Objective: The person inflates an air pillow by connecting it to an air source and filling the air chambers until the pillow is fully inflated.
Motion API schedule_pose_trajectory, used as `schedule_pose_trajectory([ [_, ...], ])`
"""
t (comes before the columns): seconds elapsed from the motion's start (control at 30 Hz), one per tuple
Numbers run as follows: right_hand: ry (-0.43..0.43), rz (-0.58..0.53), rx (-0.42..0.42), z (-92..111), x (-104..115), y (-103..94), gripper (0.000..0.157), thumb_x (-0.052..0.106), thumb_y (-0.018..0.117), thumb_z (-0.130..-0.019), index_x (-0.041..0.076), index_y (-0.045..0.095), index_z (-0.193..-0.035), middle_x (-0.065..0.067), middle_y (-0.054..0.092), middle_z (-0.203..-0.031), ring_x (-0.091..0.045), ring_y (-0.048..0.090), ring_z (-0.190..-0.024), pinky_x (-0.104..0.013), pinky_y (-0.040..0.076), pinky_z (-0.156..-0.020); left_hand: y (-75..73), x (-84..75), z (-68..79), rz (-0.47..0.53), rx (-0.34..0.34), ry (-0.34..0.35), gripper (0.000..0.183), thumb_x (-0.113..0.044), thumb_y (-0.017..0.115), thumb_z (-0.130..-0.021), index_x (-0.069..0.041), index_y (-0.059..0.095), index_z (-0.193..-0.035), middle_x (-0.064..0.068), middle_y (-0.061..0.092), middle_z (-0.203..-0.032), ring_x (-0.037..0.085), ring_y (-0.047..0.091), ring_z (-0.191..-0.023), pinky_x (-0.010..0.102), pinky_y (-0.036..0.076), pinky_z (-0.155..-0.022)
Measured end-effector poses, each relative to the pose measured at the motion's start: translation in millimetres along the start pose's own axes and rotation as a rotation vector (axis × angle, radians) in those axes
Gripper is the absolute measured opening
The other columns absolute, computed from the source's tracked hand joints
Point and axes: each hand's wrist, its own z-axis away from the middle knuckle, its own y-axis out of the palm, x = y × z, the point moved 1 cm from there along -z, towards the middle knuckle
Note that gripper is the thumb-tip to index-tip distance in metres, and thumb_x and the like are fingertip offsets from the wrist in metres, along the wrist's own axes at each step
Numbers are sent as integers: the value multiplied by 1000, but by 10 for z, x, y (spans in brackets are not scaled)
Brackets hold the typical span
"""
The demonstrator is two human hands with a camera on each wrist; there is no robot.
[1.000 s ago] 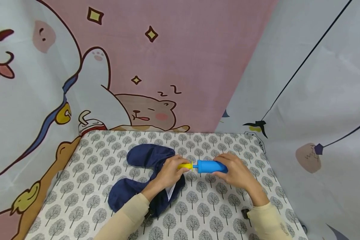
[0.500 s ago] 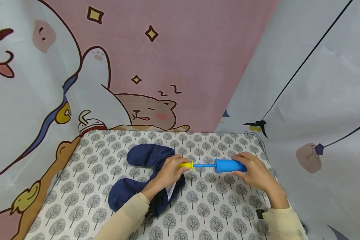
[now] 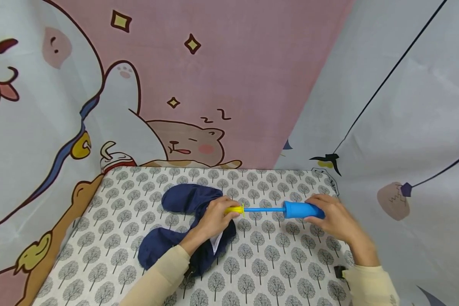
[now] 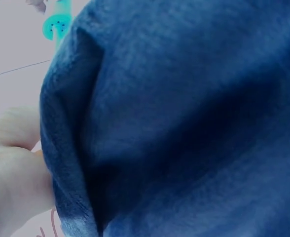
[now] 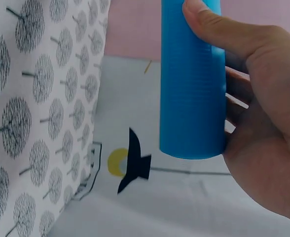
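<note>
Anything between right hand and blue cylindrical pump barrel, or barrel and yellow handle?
Nothing visible blocks either: right hand grips the blue cylindrical barrel; only the thin blue rod links it to the yellow handle.

In front of you, a pink backdrop (image 3: pixel 252 63) is printed with yellow four-pointed stars (image 3: pixel 193 43) and a sleeping brown bear (image 3: pixel 196 146). On your left, a large white cartoon animal (image 3: pixel 34 119) wears a blue collar (image 3: pixel 62 156) with a yellow bell (image 3: pixel 81 145). Below you lies a white tablecloth (image 3: pixel 260 250) patterned with gray trees; the pale sheet (image 3: pixel 413 106) at your right shows a pinkish light bulb (image 3: pixel 393 203).
</note>
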Motion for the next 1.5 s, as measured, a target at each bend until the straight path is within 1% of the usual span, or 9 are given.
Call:
schedule_pose_trajectory([
  [0.17, -19, -12, 21, -81, 155, 55, 54, 20, 98, -89, 0, 78, -135, -23, 74, -139, -48, 71, -127, -69, 59, -103, -8, 3, -3, 16, -4, -2, 27, -10, 81, -104, -4, 83, -130, 11, 80, -115, 25, 76, -101, 34, 64, -87],
  [0.4, -140, 73, -37, -227, 371, 206, 57, 23, 99, -87, -4, 77, -132, -24, 76, -135, -46, 72, -124, -66, 60, -104, -8, -13, 2, 31, -13, -13, 25, -9, 82, -103, -4, 84, -128, 10, 79, -112, 23, 74, -98, 31, 62, -85],
  [0.63, -229, 94, -70, -343, 567, 352, 57, 22, 101, -84, -5, 78, -129, -22, 78, -128, -42, 74, -117, -61, 61, -100, 7, -11, 11, 34, -18, -16, 26, -9, 81, -104, -3, 83, -130, 12, 78, -114, 25, 75, -100, 32, 64, -86],
  [0.83, -264, 86, -49, -419, 696, 432, 56, 25, 103, -84, -1, 81, -129, -19, 78, -127, -37, 75, -116, -56, 65, -98, 28, 2, 19, 42, -42, 25, 24, -8, 83, -102, -4, 84, -125, 10, 77, -109, 22, 73, -95, 30, 62, -82],
  [0.9, -261, 75, -33, -433, 718, 445, 56, 28, 102, -85, 1, 81, -129, -18, 79, -128, -36, 75, -117, -56, 65, -100, 28, -7, 16, 41, -40, 37, 24, -9, 83, -102, -4, 84, -125, 10, 78, -109, 22, 73, -95, 30, 61, -82],
  [1.07, -231, 60, -8, -425, 668, 439, 55, 32, 102, -85, 6, 82, -130, -16, 79, -130, -36, 76, -119, -56, 65, -101, 4, -33, 7, 35, -12, 20, 25, -10, 82, -103, -5, 84, -128, 10, 79, -112, 23, 74, -97, 31, 62, -84],
  [1.2, -193, 42, -13, -362, 532, 372, 53, 28, 103, -83, 7, 83, -127, -15, 79, -129, -36, 77, -115, -56, 65, -96, -26, -38, 6, 22, -10, 14, 27, -9, 82, -103, -5, 83, -129, 10, 79, -112, 23, 73, -97, 31, 62, -84],
  [1.27, -166, 20, -8, -319, 458, 324, 52, 26, 103, -83, 7, 83, -128, -16, 79, -129, -37, 77, -115, -59, 65, -96, -37, -33, 4, 16, -5, 13, 27, -11, 82, -103, -6, 83, -130, 9, 79, -112, 22, 73, -97, 30, 61, -84],
  [1.5, -56, -30, 36, -165, 212, 165, 55, 22, 101, -86, 4, 80, -133, -22, 74, -140, -47, 72, -126, -67, 61, -103, -43, -2, -2, 4, 13, -1, 27, -13, 82, -103, -8, 84, -130, 9, 80, -114, 20, 73, -98, 30, 61, -85],
])
